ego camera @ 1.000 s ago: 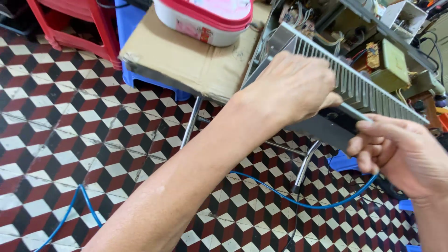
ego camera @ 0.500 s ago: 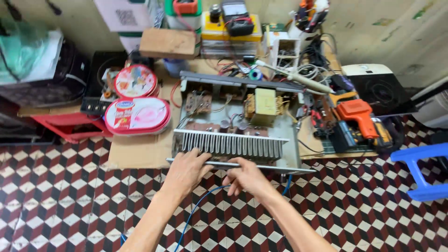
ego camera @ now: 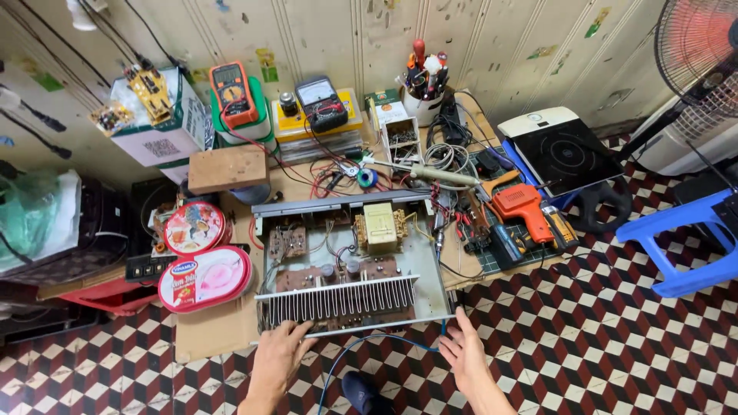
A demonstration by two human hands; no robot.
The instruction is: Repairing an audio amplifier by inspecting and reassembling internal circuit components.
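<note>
While lying flat on the table [ego camera: 223, 327] just ahead of both hands, opened amplifier chassis [ego camera: 350, 265] with long axis running left to right, finned heatsink edge toward the hands. Left hand [ego camera: 278, 357] open, fingers resting on the near left edge. Right hand [ego camera: 463, 355] open, just beside the near right corner, over the blue cable [ego camera: 361, 342].

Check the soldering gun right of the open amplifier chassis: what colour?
Orange body, in the head view: the soldering gun lies right of the chassis.

One head camera looks steeply down from above at the workbench [ego camera: 223, 338].
</note>
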